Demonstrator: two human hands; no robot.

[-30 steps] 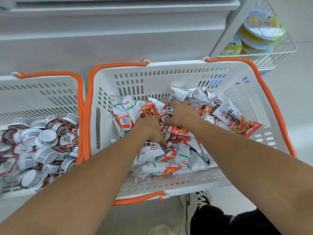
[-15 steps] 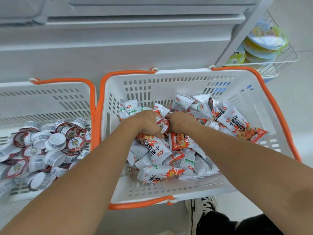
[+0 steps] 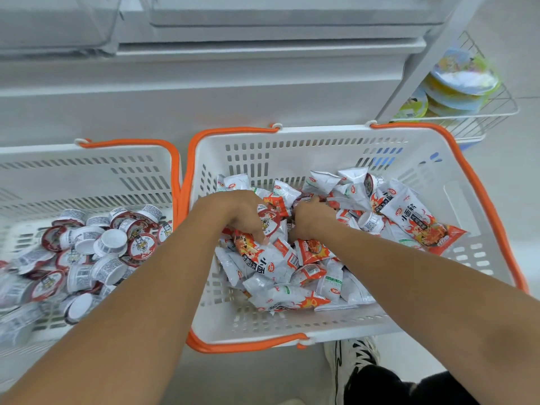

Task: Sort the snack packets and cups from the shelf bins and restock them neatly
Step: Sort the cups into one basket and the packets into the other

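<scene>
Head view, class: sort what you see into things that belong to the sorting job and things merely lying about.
Part of the job:
- snack packets in the right basket
- cups in the left basket
- a stray cup among the packets
- left hand holding a cup
- right hand digging into the packets

Lying about:
- bowls in a wire rack
- shoe

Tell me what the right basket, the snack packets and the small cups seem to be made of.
Right basket: white moulded plastic, by its slotted walls.
Snack packets: glossy printed film, possibly foil-lined; they crinkle and shine.
Small cups: probably thin white plastic with printed peel lids.
</scene>
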